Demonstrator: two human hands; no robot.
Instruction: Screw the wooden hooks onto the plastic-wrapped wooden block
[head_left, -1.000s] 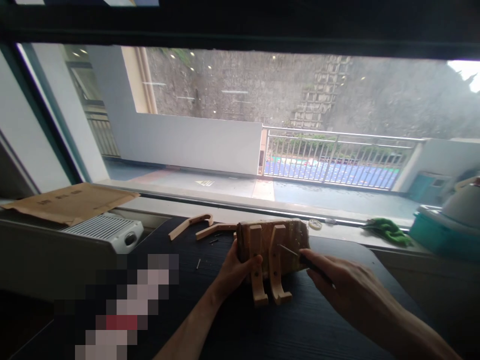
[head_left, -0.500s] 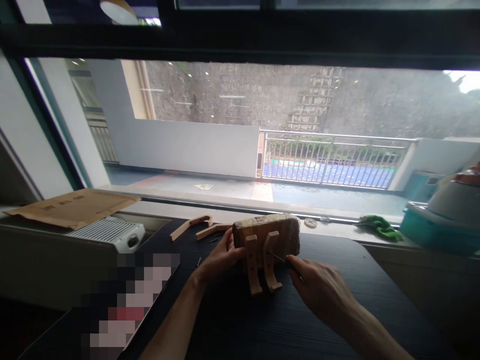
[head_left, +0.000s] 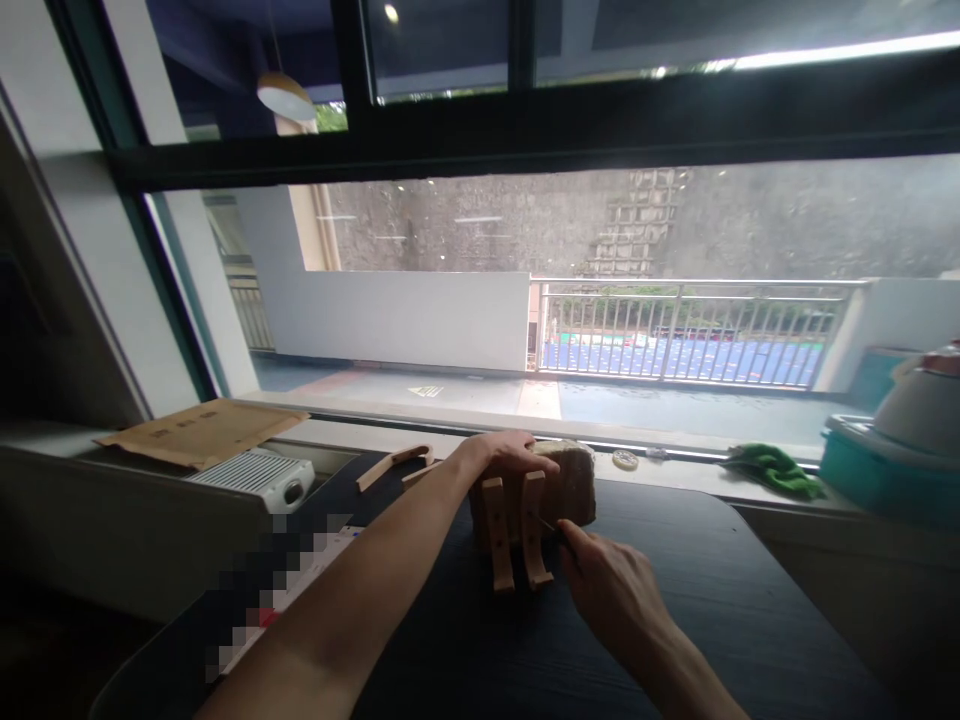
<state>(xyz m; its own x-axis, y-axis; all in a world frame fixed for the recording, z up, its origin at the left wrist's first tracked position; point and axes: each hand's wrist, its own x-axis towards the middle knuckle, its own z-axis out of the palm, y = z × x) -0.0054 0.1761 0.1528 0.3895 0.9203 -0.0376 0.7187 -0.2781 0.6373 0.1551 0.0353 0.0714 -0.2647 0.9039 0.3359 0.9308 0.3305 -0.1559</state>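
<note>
Hands: two, left hand (head_left: 519,453) and right hand (head_left: 604,568). Wooden block (head_left: 576,488): one. Curved wooden hooks: four in sight; two against the block, first hook (head_left: 497,530) and second hook (head_left: 532,528); two on the single dark tabletop (head_left: 712,560), third hook (head_left: 392,466) and fourth hook (head_left: 418,477), the last partly hidden. Thin-shafted tool (head_left: 547,524): one. Brown paper packet (head_left: 202,432): one. White slatted appliance (head_left: 251,478): one. Pale ring (head_left: 624,460): one. Green cloth (head_left: 776,472): one. Teal container (head_left: 859,465): one. Hanging lamp (head_left: 285,98): one.

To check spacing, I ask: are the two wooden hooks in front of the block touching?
Apart: the head view shows the block through the gap between left hook and right hook.
</note>
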